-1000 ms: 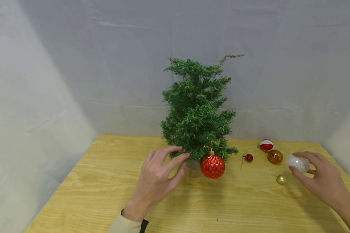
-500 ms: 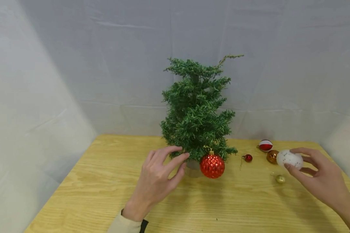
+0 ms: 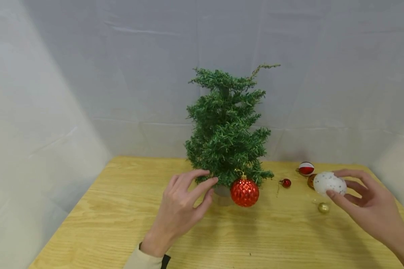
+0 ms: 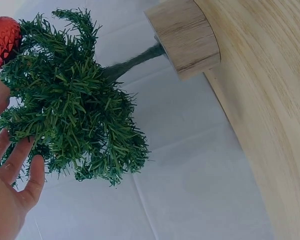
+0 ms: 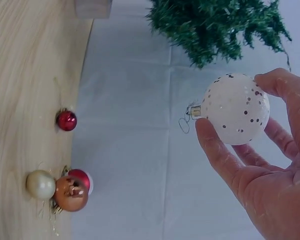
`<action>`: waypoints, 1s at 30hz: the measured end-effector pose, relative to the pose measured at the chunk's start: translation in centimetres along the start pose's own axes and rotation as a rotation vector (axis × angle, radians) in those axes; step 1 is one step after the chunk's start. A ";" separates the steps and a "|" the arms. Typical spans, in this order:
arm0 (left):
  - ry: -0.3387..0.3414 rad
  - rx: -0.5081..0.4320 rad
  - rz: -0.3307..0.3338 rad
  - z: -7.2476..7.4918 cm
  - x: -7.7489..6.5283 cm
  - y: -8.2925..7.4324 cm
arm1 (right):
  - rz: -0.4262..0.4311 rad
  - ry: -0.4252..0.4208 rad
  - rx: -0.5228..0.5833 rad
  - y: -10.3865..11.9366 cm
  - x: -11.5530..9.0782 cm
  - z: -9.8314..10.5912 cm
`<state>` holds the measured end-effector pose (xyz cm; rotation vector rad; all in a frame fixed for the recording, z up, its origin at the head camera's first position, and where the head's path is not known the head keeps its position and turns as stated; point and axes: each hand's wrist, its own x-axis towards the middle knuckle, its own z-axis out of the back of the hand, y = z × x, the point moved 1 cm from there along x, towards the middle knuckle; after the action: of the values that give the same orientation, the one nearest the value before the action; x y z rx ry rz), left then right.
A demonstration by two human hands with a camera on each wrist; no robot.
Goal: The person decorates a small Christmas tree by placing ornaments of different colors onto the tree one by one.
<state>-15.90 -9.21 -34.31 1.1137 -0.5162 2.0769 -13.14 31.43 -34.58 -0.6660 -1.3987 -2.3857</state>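
A white bauble with dark speckles (image 3: 329,183) is held between the thumb and fingers of my right hand (image 3: 372,203), above the right side of the table. Its gold cap and thin wire loop (image 5: 184,125) stick out free in the right wrist view. My left hand (image 3: 185,200) is at the tree's lower left, loosely bent fingers beside the branches with nothing gripped. The small green artificial Christmas tree (image 3: 227,130) stands on a round wooden base (image 4: 185,40). From a low front branch hangs a large red faceted bauble (image 3: 244,192), right of the left fingertips.
Several baubles lie on the wooden table (image 3: 121,209) at the right: a small red one (image 3: 285,183), a red and white one (image 3: 306,168), a small gold one (image 3: 323,207) and a copper one (image 5: 71,193), partly hidden in the head view. A pale cloth (image 3: 138,74) hangs behind.
My right hand has carried the white bauble slightly left, turning it and now overlapping the copper bauble in the head view. The left hand has stayed in place.
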 end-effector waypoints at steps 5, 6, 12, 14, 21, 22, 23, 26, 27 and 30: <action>0.006 0.002 0.001 0.0 0.0 0.0 | 0.047 0.028 0.249 0.6 0.1 -0.1; 0.007 0.002 0.000 0.1 0.1 0.0 | 0.052 0.036 0.273 0.7 0.1 -0.1; 0.016 -0.001 0.000 0.1 0.1 0.1 | 0.070 0.076 0.363 0.8 0.1 0.1; 0.019 0.000 0.001 0.1 0.0 0.1 | 0.069 0.086 0.384 0.7 0.1 0.1; 0.016 0.003 -0.002 0.1 0.0 0.1 | 0.073 0.109 0.406 1.0 0.1 0.2; 0.014 0.003 -0.004 0.1 0.0 0.1 | 0.072 0.110 0.395 1.1 0.1 0.1; 0.012 0.002 -0.006 0.1 0.0 0.1 | 0.071 0.108 0.380 1.2 0.0 0.1; 0.009 0.002 -0.007 0.1 0.0 0.1 | 0.068 0.113 0.324 1.6 -0.1 0.0; 0.009 0.001 -0.007 0.1 0.0 0.1 | 0.069 0.116 0.305 1.7 -0.2 0.0; 0.010 0.000 -0.005 0.1 -0.1 0.1 | 0.086 0.126 0.261 1.9 -0.2 -0.1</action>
<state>-15.94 -9.36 -34.34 1.1027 -0.5080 2.0772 -12.10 30.45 -33.34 -0.4880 -1.5569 -2.0906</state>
